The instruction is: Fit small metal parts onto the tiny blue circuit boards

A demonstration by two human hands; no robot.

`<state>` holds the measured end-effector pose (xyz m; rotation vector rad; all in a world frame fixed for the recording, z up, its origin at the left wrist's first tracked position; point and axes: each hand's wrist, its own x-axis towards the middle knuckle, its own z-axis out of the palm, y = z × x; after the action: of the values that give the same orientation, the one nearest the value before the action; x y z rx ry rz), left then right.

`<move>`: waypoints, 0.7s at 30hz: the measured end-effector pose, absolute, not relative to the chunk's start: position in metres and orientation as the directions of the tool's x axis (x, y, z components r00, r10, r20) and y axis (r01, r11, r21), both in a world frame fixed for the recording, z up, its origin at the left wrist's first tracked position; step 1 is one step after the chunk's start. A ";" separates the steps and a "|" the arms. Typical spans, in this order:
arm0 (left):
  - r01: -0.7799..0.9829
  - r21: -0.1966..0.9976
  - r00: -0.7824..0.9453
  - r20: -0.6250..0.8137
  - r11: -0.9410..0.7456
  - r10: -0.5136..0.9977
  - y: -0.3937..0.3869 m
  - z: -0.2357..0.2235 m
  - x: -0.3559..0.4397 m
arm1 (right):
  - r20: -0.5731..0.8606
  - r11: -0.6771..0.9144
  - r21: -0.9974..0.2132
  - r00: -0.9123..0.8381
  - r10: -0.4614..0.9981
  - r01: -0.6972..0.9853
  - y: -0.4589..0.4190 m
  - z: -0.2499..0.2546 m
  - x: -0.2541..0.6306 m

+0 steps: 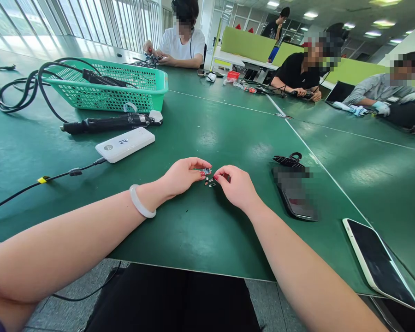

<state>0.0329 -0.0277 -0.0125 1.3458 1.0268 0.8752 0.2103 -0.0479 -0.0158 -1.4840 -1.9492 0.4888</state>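
My left hand (187, 175) pinches a small circuit board (206, 171) between thumb and fingertips, just above the green table (193, 230). Close on its right, my right hand (235, 184) has its thumb and forefinger pressed together beside the board; whatever lies in that pinch is too small to make out. Below the fingertips, on the table, are a few tiny parts, among them a small pale rectangular piece (212, 185). A white bangle (142, 201) circles my left wrist.
At left stand a green plastic basket (114, 94) with cables, a black electric screwdriver (110, 123) and a white power bank (125, 145). To the right lie a black hair claw (289, 160), a dark phone (293, 193) and a white-edged phone (376, 258). Several people sit across the table.
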 end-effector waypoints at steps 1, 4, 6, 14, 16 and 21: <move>0.073 0.997 0.342 -0.055 0.032 0.938 -0.028 -0.013 0.033 | 0.265 0.296 -0.640 -0.158 0.951 0.710 -0.049 -0.016 0.208; 0.062 0.998 0.367 -0.020 -0.003 0.930 -0.030 -0.012 0.033 | 0.273 0.286 -0.673 -0.131 0.953 0.682 -0.051 -0.015 0.203; 0.096 0.995 0.379 -0.035 -0.002 0.925 -0.031 -0.011 0.034 | 0.267 0.273 -0.699 -0.113 0.957 0.661 -0.052 -0.015 0.200; -0.003 0.990 0.375 -0.130 0.141 0.918 -0.033 -0.007 0.039 | 0.300 0.260 -0.695 -0.058 0.952 0.671 -0.053 -0.018 0.194; -0.001 0.992 0.373 -0.119 0.129 0.920 -0.032 -0.008 0.038 | 0.309 0.261 -0.680 -0.056 0.949 0.685 -0.055 -0.018 0.192; -0.065 0.987 0.376 -0.115 0.150 0.920 -0.029 -0.011 0.035 | 0.362 0.334 -0.688 -0.095 0.927 0.644 -0.058 -0.015 0.191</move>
<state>0.0346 -0.0287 -0.0109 1.2008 0.9252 0.8760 0.1905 -0.0578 -0.0146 -1.3920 -1.8224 0.4606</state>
